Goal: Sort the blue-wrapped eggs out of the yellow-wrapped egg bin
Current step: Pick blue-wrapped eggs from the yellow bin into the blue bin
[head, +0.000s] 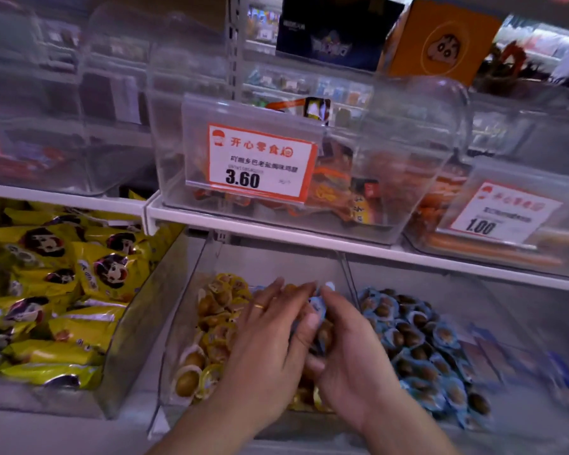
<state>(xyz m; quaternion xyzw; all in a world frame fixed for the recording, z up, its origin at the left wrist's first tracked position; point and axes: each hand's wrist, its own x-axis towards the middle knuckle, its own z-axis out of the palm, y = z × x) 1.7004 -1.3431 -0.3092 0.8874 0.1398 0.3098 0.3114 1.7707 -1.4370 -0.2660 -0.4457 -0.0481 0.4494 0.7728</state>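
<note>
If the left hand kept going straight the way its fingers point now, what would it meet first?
The left hand points up and away over the yellow eggs. Going straight on, it would probably reach the yellow bin's back wall first, though depth is hard to judge.

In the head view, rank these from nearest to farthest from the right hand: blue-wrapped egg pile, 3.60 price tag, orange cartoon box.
1. Blue-wrapped egg pile, beside the right hand, right bin.
2. White 3.60 price tag, shelf above.
3. Orange cartoon box, top shelf.
</note>
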